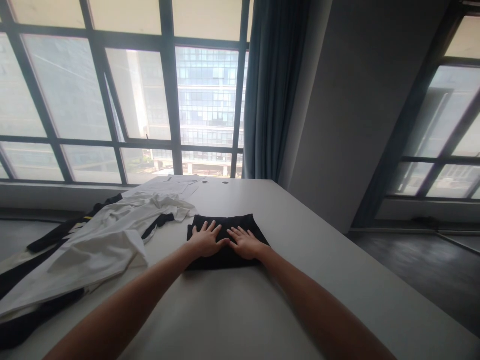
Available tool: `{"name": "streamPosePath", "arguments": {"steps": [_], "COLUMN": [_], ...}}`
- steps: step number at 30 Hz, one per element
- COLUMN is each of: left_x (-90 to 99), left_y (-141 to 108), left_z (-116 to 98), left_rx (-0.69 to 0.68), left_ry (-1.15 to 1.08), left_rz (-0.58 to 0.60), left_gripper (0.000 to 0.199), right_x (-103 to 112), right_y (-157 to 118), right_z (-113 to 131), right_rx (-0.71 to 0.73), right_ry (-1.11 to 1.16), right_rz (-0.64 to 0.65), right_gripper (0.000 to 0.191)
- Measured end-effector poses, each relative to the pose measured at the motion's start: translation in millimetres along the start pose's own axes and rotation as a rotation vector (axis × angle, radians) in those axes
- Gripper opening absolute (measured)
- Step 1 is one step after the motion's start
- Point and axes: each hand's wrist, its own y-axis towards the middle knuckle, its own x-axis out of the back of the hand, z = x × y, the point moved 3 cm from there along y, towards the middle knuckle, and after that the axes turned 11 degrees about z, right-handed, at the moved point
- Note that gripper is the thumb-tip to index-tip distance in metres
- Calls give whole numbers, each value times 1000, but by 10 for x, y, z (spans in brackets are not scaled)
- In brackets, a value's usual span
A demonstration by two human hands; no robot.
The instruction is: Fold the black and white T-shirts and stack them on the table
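A folded black cloth garment (225, 262) lies flat on the white table (300, 280) in front of me; its exact kind does not show. My left hand (205, 241) rests palm down on its left part, fingers spread. Beside it, my right hand (244, 243) lies flat on the right part, also with its fingers apart. The two thumbs meet or nearly meet near the middle of the cloth. Neither hand grips anything. Parts of the garment are hidden under my palms.
Left of the black garment, white and black clothes (108, 255) lie loosely spread over the table. Papers (172, 184) sit at the far end, near two round holes in the tabletop. Windows, a blue curtain (275, 90) and a grey pillar (348, 100) stand beyond.
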Motion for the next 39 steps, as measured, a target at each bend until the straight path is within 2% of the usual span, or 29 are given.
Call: {"name": "streamPosePath", "arguments": {"steps": [3,8,13,16,19,21,24,25,27,29,31,35,39], "left_x": [38,-174,-195,-143,-102,-95,-176,-222,-302,-332,-313,-215,-165], "left_y": [215,449,463,442,373,304,195,161,112,92,97,117,100], "left_z": [44,304,486,490,422,305,63,3,-51,-30,57,389,668], "left_rx": [-57,90,359,399,467,404,84,0,-58,-40,6,179,287], "left_ry": [0,-61,-109,-127,-111,-58,11,11,-8,-21,-33,-93,-197], "left_rz": [-122,-109,-160,-146,-142,-210,-275,-260,-209,-187,-169,-106,-87], "left_gripper": [70,74,82,85,86,82,73,71,68,68,71,77,80], "right_x": [8,20,40,41,59,107,181,179,124,43,-6,-1,19], "right_y": [-3,21,93,103,76,41,-4,0,50,105,139,180,202], "right_z": [-12,-42,-234,-381,-429,-377,-210,-163,-123,-139,-177,-280,-443], "right_rx": [3,11,-166,-286,-347,-329,-169,-109,-55,-69,-92,-136,-276], "right_ry": [0,51,116,130,112,52,-62,-71,-25,46,86,90,81], "right_rz": [-19,-29,-125,-169,-221,-346,-584,-588,-439,-249,-169,-198,-233], "right_gripper": [76,77,77,77,77,72,59,58,59,63,66,68,72]}}
